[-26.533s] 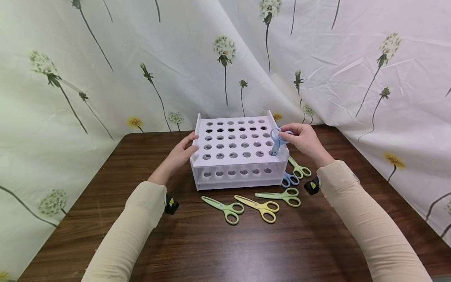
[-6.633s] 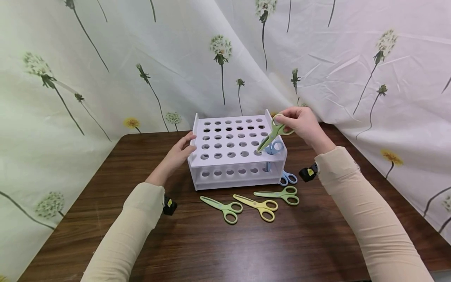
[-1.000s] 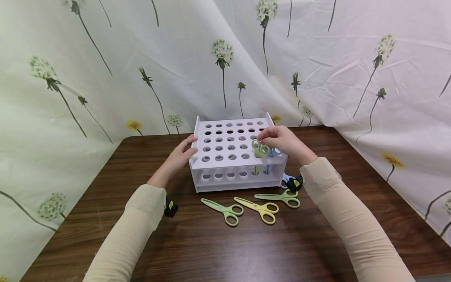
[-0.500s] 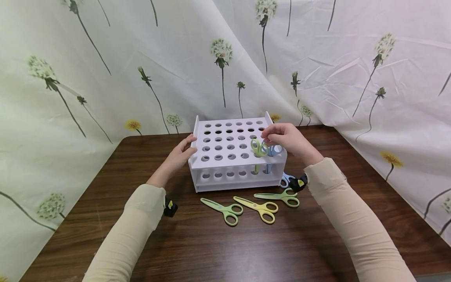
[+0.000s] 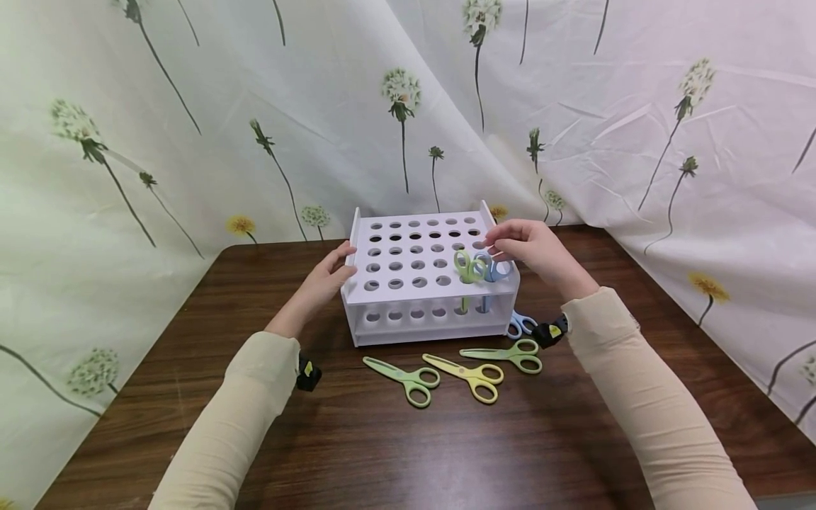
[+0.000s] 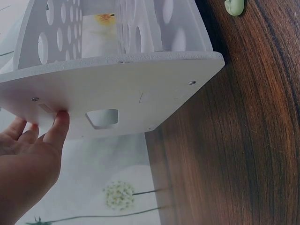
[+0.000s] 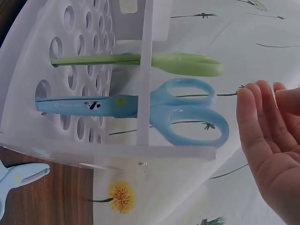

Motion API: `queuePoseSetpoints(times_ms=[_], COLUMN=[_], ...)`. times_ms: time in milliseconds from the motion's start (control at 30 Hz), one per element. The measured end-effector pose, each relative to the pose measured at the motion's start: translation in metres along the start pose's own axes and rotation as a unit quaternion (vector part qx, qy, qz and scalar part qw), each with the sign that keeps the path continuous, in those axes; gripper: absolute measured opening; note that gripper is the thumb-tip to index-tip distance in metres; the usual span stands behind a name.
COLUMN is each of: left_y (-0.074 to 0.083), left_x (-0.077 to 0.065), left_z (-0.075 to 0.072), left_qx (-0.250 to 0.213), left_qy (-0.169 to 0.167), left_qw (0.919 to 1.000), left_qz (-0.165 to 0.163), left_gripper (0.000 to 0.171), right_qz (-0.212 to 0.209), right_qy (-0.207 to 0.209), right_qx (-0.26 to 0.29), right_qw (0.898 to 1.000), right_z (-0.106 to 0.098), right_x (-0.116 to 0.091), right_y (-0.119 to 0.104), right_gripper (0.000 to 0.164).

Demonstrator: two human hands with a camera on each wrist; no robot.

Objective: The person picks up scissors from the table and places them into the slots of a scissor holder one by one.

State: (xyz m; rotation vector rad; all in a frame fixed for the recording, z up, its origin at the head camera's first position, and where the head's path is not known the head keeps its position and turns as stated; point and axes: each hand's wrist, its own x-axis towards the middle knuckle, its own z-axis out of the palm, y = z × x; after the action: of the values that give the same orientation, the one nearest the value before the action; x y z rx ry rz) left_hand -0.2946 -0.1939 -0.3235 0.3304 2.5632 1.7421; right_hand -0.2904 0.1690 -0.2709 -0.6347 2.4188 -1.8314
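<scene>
A white rack (image 5: pixel 408 234) with rows of round holes stands on the table. My left hand (image 5: pixel 321 287) rests its fingertips against the rack's left side panel, as the left wrist view also shows. Green scissors (image 5: pixel 469 267) and blue scissors (image 7: pixel 187 112) stand blades down in neighbouring front-row holes at the right end, their handles above the top shelf. Just above and right of those handles is my right hand (image 5: pixel 532 251). In the right wrist view its fingers (image 7: pixel 255 101) are loosely bent, apart from the blue handles, with nothing in them.
On the table before the rack lie green scissors (image 5: pixel 404 379), yellow scissors (image 5: pixel 465 375) and another green pair (image 5: pixel 506 354). Blue scissors (image 5: pixel 521 324) lie by the rack's right front corner, partly hidden. A flowered cloth (image 5: pixel 287 127) hangs behind the table (image 5: pixel 357 453).
My right hand has let go of the green scissors in the rack and drawn back to the right. Earlier, blue and then green scissors went into the holes. My left hand stays put.
</scene>
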Motion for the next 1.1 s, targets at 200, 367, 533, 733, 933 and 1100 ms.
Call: queuePoseSetpoints(times_ms=[200,367,533,733,933,1100], left_y=[0.001,0.001,0.000,0.000,0.000,0.001], left_x=[0.001,0.002,0.003,0.003,0.002,0.002], left_z=[0.000,0.000,0.000,0.000,0.000,0.000], left_qx=[0.001,0.002,0.002,-0.004,0.001,0.002], left_qy=[0.002,0.003,0.001,-0.002,0.002,0.002], left_qw=[1.0000,1.0000,1.0000,1.0000,1.0000,1.0000], left_qz=[0.001,0.002,-0.002,0.002,-0.003,-0.007], left_gripper=[0.045,0.046,0.046,0.046,0.046,0.046], right_qz=[-0.012,-0.024,-0.037,-0.048,-0.061,-0.059], right_qy=[0.015,0.017,0.017,0.015,0.020,0.024], right_qx=[0.010,0.019,0.025,0.021,0.032,0.042], right_qw=[1.000,0.999,0.999,0.999,0.997,0.997], right_z=[-0.005,-0.012,-0.020,-0.026,-0.029,-0.033], right_x=[-0.005,-0.007,-0.011,-0.016,-0.021,-0.023], right_y=[-0.002,0.002,0.005,0.007,0.011,0.014], right_gripper=[0.018,0.017,0.018,0.023,0.021,0.017])
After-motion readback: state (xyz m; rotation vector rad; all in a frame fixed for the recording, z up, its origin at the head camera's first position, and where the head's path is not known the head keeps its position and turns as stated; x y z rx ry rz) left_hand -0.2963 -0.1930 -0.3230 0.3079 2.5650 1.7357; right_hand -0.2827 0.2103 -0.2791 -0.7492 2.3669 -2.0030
